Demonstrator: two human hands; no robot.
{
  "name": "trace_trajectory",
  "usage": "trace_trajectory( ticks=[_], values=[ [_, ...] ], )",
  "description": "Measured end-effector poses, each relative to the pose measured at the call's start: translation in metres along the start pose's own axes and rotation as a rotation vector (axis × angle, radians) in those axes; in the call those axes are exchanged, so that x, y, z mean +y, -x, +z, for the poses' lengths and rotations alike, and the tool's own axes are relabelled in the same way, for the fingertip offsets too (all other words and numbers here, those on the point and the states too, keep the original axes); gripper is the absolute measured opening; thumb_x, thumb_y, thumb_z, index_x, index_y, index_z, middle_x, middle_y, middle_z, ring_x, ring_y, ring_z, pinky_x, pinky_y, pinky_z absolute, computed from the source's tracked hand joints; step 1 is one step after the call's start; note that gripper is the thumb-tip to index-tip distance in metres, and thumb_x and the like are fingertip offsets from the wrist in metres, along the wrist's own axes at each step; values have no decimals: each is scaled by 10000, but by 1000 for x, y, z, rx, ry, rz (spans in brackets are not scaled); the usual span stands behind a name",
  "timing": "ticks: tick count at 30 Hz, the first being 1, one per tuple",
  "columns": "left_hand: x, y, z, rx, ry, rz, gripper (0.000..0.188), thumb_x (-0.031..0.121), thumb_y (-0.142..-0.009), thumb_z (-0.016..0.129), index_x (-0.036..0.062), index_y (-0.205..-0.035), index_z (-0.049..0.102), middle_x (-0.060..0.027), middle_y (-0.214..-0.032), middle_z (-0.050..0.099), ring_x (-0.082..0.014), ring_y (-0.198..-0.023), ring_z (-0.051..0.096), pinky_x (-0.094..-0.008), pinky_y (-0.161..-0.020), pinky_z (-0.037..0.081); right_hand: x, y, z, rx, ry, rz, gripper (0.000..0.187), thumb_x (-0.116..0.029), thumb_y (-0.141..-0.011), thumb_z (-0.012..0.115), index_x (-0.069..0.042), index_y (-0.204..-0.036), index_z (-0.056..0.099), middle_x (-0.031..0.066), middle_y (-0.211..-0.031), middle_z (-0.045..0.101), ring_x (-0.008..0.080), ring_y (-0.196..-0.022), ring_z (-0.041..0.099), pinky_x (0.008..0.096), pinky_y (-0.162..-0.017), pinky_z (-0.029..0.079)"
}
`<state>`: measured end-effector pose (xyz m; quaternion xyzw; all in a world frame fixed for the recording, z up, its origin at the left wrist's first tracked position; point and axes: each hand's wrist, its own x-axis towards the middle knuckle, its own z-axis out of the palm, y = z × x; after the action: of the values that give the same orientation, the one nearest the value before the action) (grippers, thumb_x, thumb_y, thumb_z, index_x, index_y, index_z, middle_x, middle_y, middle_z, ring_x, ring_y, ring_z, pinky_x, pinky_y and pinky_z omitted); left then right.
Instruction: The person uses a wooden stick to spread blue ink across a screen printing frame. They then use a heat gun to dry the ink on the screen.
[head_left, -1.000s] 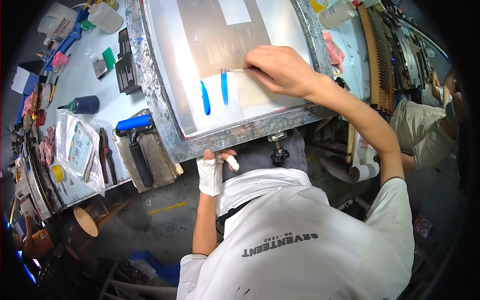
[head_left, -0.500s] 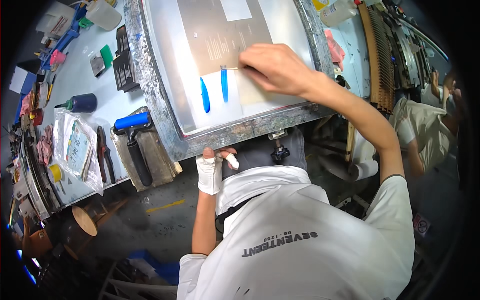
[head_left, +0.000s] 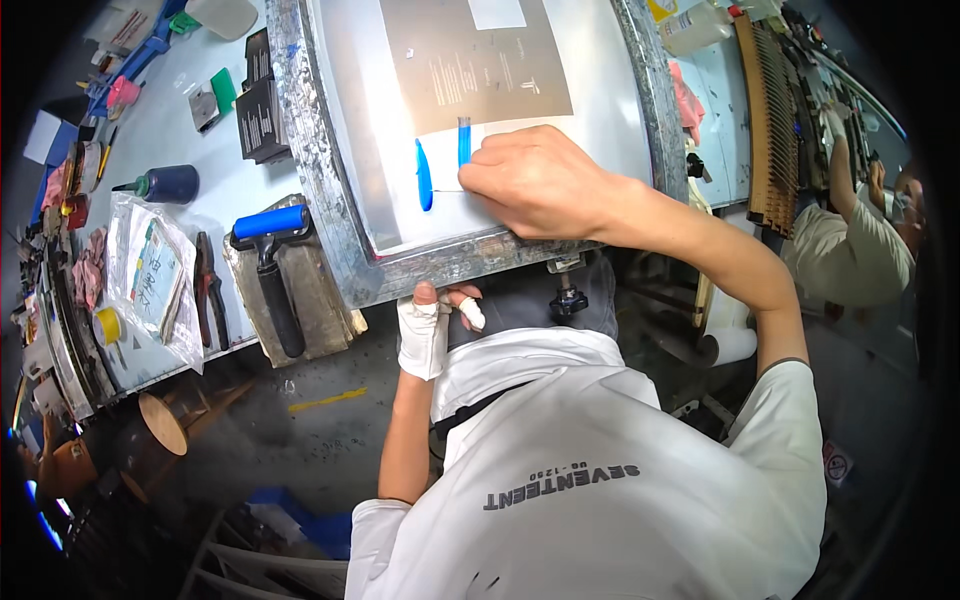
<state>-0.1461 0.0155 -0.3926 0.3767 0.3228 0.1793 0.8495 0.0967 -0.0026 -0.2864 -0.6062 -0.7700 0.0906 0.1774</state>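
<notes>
A printing screen in a worn, ink-stained frame (head_left: 480, 253) lies in front of me. On its mesh are a blue ink blob (head_left: 424, 178) and, to its right, a straight blue ink streak (head_left: 464, 145). My right hand (head_left: 535, 183) is over the near part of the mesh, closed in a pinch on a thin stick (head_left: 447, 191) that points left toward the blob. My left hand (head_left: 425, 330), in a white fingerless glove with a wrapped fingertip, rests at the frame's near edge. Its thumb and bent fingers are apart, with nothing visible in them.
Left of the frame, a blue ink roller (head_left: 270, 222) lies on a worn block (head_left: 310, 330). Farther left are a dark squeeze bottle (head_left: 170, 184), a plastic bag (head_left: 160, 285) and black cards (head_left: 262, 125). A wooden rack (head_left: 765, 130) stands right; another person (head_left: 850, 245) is beyond it.
My right hand has come nearer to me, from the top of the blue streak down beside its lower end. My left hand stays at the frame edge. The whole view has shifted slightly.
</notes>
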Motion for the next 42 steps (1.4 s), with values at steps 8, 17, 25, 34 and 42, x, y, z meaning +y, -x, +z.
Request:
trace_trajectory(
  ticks=[8, 17, 25, 34, 42],
  values=[
    [0, 0, -2, -18, -2, -18, 782, 666, -884, 460, -95, -838, 631, -147, -618, 635, -215, -524, 595, -297, -506, 466, -15, -5, 7, -45, -46, -55, 145, -56, -648, 637, -40, -731, 520, 81, -686, 561, 277, -708, 588, 391, -593, 487],
    [-1, 1, 1, -5, -8, -14, 800, 692, -864, 464, -91, -832, 624, -148, -599, 624, -217, -514, 586, -301, -503, 461, 24, 20, -38, 41, -250, 179, 86, -75, -851, 625, -11, -902, 598, 113, -786, 612, 245, -695, 595, 331, -609, 467],
    [-4, 0, -3, 2, -7, -15, 820, 717, -845, 466, -86, -833, 629, -137, -598, 628, -216, -525, 589, -306, -508, 462, 52, 20, -32, 120, -50, 133, 91, -76, -833, 626, -19, -869, 565, 110, -755, 579, 285, -693, 565, 375, -606, 454],
    [-6, 1, -8, -22, 49, -19, 747, 665, -846, 525, -74, -844, 635, -167, -710, 655, -223, -568, 615, -314, -521, 487, 29, 18, -33, 45, -64, 16, 93, -71, -796, 627, -37, -843, 553, 118, -748, 571, 317, -734, 588, 408, -631, 475],
    [-6, 0, -10, -24, 100, -34, 705, 628, -847, 569, -71, -814, 648, -197, -802, 675, -239, -592, 643, -323, -518, 504, 36, 23, -21, 32, -1, 16, 113, -44, -755, 633, -31, -820, 542, 123, -746, 566, 313, -723, 587, 406, -624, 472]
  ],
)
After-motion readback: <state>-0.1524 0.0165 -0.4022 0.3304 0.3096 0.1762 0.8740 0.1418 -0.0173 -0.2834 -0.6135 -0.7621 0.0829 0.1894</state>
